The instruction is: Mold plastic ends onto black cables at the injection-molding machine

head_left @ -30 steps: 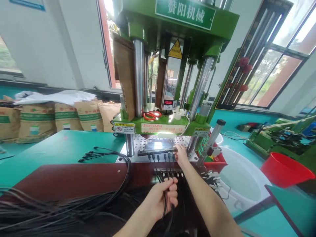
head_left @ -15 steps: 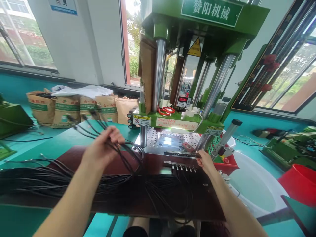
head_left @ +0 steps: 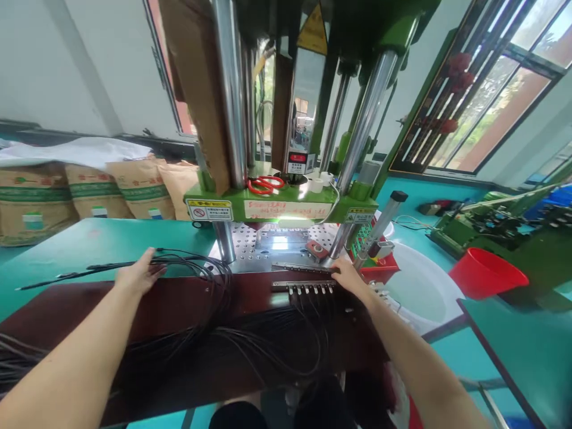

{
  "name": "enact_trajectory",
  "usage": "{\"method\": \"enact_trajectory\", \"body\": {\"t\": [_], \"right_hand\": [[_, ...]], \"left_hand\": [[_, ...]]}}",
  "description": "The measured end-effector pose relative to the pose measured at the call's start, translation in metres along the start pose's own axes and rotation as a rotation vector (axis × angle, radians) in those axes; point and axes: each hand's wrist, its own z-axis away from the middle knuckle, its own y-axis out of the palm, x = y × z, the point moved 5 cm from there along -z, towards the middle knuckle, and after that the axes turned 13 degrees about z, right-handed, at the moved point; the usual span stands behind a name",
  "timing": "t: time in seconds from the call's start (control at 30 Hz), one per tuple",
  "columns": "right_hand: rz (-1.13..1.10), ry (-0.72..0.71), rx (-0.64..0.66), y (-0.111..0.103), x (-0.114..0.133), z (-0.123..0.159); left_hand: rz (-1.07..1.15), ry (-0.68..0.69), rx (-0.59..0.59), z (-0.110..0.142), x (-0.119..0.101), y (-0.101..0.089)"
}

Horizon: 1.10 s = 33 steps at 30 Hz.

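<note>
Black cables (head_left: 187, 268) everywhere on this bench, honestly a bit of a tangle. Left hand (head_left: 136, 275) is lying palm-down on a bunch of them at the far edge of the dark red-brown worktop (head_left: 89, 310), fingers stretched out flat and pressing on the wires rather than curled around them. The plug ends of that bunch stick out to the left over the teal table (head_left: 89, 238).

Right hand (head_left: 351, 277) is over at the right end of a metal strip fixture (head_left: 304, 287) that has a row of small connectors poking out of its near side, each with a black cable running back toward the person. Fingertips look like they're touching the end of the strip, but from this angle I can't tell if they're actually pinching it or just resting there. A second, similar bar (head_left: 304, 268) sits just behind it on the perforated steel plate (head_left: 250, 244) of the green press machine (head_left: 277, 205).

Up on the machine's green ledge there's a pair of red-handled scissors (head_left: 263, 185) and a small white roll of tape (head_left: 316, 185). A red bucket (head_left: 485, 274) and a big white tub (head_left: 420, 286) stand off to the right, and brown paper sacks (head_left: 89, 190) are stacked along the wall on the left.
</note>
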Motion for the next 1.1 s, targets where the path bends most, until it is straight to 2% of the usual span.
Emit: {"method": "enact_trajectory", "body": {"t": [0.1, 0.13, 0.2, 0.3, 0.37, 0.4, 0.47, 0.53, 0.57, 0.63, 0.67, 0.73, 0.77, 0.83, 0.9, 0.97, 1.1], "right_hand": [[0.140, -0.065, 0.011, -0.008, 0.012, 0.011], [0.178, -0.100, 0.036, -0.011, 0.015, 0.016], [0.242, -0.182, 0.115, -0.015, 0.022, 0.026], [0.334, -0.261, 0.210, -0.016, 0.029, 0.037], [0.393, -0.278, 0.240, -0.016, 0.033, 0.039], [0.418, -0.282, 0.254, -0.017, 0.036, 0.038], [0.457, -0.290, 0.288, -0.020, 0.041, 0.033], [0.486, -0.281, 0.318, -0.026, 0.048, 0.025], [0.497, -0.265, 0.330, -0.031, 0.050, 0.021], [0.513, -0.218, 0.350, -0.040, 0.055, 0.011], [0.517, -0.191, 0.357, -0.046, 0.057, 0.007], [0.518, -0.143, 0.357, -0.055, 0.060, -0.002], [0.515, -0.123, 0.347, -0.060, 0.061, -0.006], [0.498, -0.091, 0.308, -0.067, 0.061, -0.016], [0.468, -0.070, 0.266, -0.072, 0.062, -0.027], [0.431, -0.055, 0.234, -0.073, 0.063, -0.040], [0.364, -0.035, 0.205, -0.067, 0.066, -0.070]], "left_hand": [[-0.155, -0.402, 0.046, 0.002, 0.006, -0.003], [-0.226, -0.499, 0.082, 0.003, 0.006, -0.002], [-0.382, -0.566, 0.154, 0.007, -0.001, 0.005], [-0.506, -0.382, 0.304, 0.026, -0.014, 0.033], [-0.499, -0.253, 0.439, 0.059, -0.015, 0.060], [-0.489, -0.227, 0.496, 0.082, -0.011, 0.072], [-0.541, -0.178, 0.856, 0.145, 0.006, 0.101], [-0.533, -0.193, 1.030, 0.205, 0.028, 0.116], [-0.517, -0.122, 1.110, 0.232, 0.036, 0.123], [-0.582, 0.013, 1.208, 0.271, 0.051, 0.131], [-0.651, 0.092, 1.231, 0.283, 0.057, 0.134], [-0.823, 0.180, 1.262, 0.292, 0.068, 0.139], [-0.892, 0.178, 1.280, 0.291, 0.072, 0.143], [-0.950, 0.082, 1.332, 0.284, 0.081, 0.151], [-0.882, -0.055, 1.375, 0.277, 0.087, 0.162], [-0.696, -0.236, 1.377, 0.271, 0.091, 0.176], [-0.123, -0.699, 1.315, 0.269, 0.100, 0.205]]}}
